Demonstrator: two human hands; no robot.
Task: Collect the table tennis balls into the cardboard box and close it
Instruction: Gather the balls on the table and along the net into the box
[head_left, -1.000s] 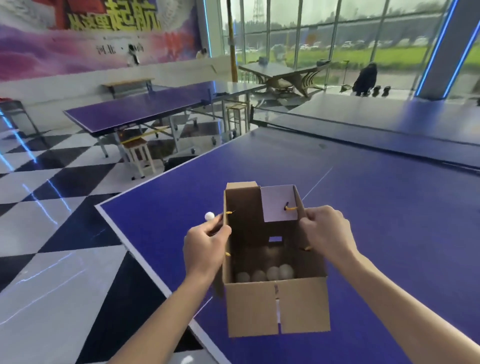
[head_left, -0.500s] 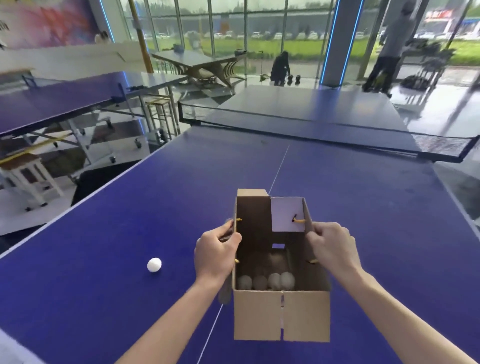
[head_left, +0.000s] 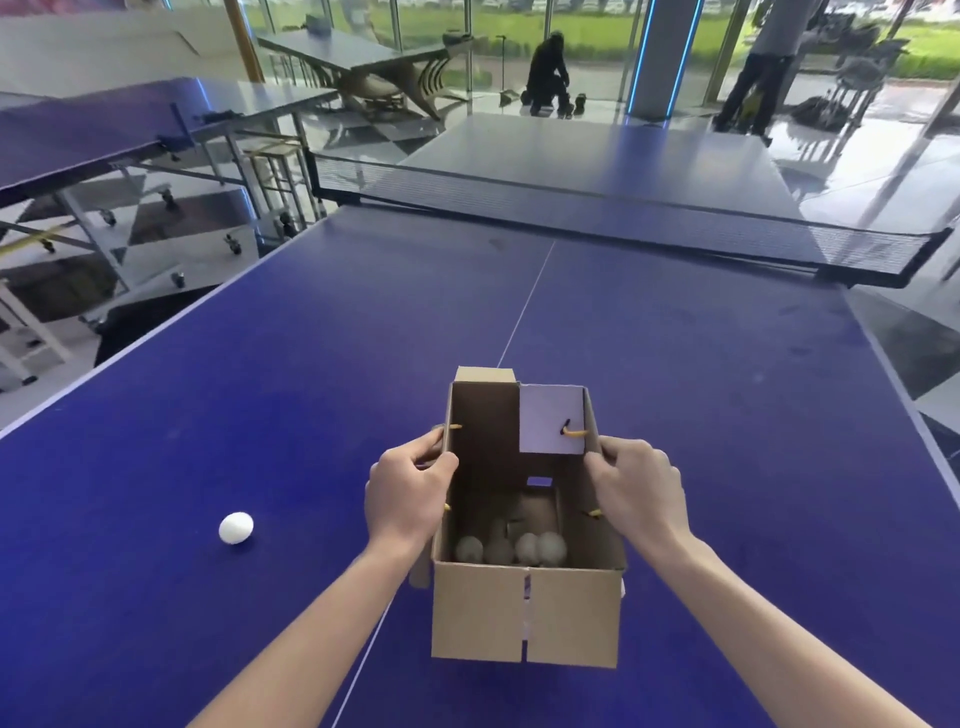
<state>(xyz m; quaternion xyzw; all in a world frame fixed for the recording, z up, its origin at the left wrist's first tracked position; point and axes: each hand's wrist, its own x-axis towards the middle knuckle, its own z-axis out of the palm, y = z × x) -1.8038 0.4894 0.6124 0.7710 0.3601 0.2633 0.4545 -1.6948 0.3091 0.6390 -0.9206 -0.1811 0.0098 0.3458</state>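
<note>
An open cardboard box (head_left: 524, 616) stands on the blue table tennis table (head_left: 727, 415), near its front. Several white balls (head_left: 511, 548) lie at the bottom of the box against its near wall. My left hand (head_left: 408, 496) grips the box's left wall at the rim. My right hand (head_left: 636, 491) grips the right wall at the rim. The far flaps stand up, one with a pale face and a yellow cord. One white ball (head_left: 236, 527) lies loose on the table to the left of the box.
The net (head_left: 571, 200) crosses the table beyond the box. A second blue table (head_left: 104, 124) stands at the left over a checkered floor. A person (head_left: 756, 67) stands at the far right and a dark crouched figure (head_left: 548, 73) is by the windows.
The view has swung right and downward, so the net and table centre now fill the frame. The loose ball now appears farther left of the box. Both hands keep their hold on the box walls.
</note>
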